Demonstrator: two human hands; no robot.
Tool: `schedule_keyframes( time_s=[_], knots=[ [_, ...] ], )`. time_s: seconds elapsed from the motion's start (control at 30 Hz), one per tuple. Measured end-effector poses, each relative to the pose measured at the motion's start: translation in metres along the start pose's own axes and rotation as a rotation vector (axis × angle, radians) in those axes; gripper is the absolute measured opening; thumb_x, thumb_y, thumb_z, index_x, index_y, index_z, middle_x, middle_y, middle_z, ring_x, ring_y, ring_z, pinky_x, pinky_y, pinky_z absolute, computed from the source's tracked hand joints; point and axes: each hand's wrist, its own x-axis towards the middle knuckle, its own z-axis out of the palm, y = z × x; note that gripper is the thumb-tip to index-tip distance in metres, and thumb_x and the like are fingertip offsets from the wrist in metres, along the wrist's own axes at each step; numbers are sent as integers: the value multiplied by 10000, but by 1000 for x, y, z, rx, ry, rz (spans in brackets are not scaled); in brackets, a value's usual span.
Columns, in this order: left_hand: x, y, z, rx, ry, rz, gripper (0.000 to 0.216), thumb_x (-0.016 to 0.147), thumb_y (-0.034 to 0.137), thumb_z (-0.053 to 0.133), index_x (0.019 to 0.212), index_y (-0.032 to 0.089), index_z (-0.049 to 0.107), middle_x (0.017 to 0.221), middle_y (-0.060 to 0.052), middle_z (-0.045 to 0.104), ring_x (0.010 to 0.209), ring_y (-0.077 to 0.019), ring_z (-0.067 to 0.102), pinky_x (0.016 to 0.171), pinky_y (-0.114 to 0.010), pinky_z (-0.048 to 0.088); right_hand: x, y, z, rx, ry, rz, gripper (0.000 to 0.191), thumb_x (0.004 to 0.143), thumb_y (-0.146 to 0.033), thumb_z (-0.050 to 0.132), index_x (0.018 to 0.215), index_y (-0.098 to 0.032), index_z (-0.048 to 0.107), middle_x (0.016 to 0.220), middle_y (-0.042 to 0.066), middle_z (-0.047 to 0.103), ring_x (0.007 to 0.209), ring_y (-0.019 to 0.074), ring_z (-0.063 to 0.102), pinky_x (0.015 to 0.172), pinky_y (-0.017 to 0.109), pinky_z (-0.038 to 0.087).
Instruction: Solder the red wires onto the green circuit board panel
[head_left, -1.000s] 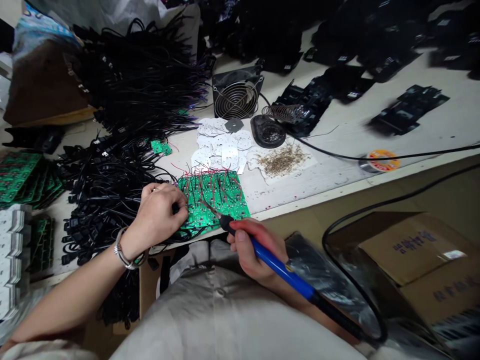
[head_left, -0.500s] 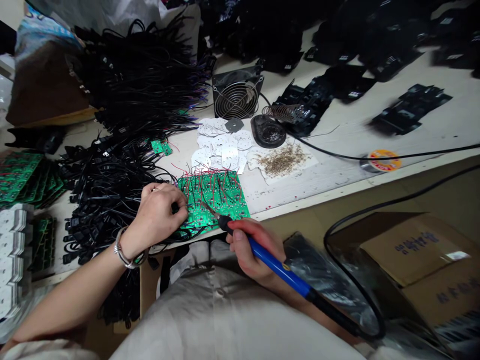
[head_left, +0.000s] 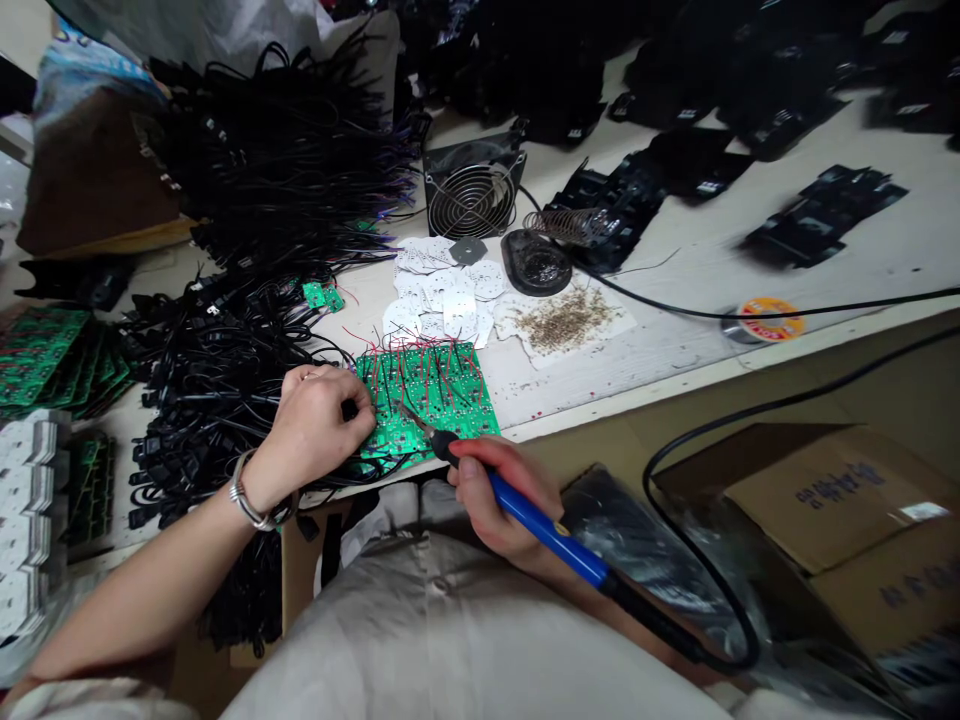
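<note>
A green circuit board panel with red and black wires along its far side lies at the front edge of the bench. My right hand is closed around the blue handle of a soldering iron, whose tip points down at the panel's left-middle part. At the panel's left edge rests my left hand, fingers curled and pinched together. What lies between those fingertips is hidden. Black cables with plugs are heaped just left of it.
Behind the panel are white round discs, a fan, and an iron stand with a coil. Solder crumbs cover a pad. A solder spool sits near the edge. Cardboard boxes stand below, right.
The soldering iron and my right hand have shifted slightly left and up over the panel. My left hand stays at the panel's left edge.
</note>
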Motion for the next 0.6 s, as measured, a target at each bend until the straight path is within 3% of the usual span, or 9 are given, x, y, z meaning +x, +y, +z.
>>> schedule_keyframes(
  time_s=[0.33,0.6],
  knots=[
    [5,-1,-2,52,-9,56,149,759,231,489,663,200,599,769,-16,698,822,-197,610,861,-386,362,2,0,6,-32,-13,-54,154,873,-134,539,940,-252,612,761,-24,748,654,134,712,680,260,597],
    [10,1,-5,127,-65,80,161,742,226,478,647,198,606,760,-31,696,828,-225,616,848,-420,352,5,1,11,-98,-7,-182,116,879,-144,546,940,-232,591,753,-13,739,623,127,696,647,234,595]
  ],
)
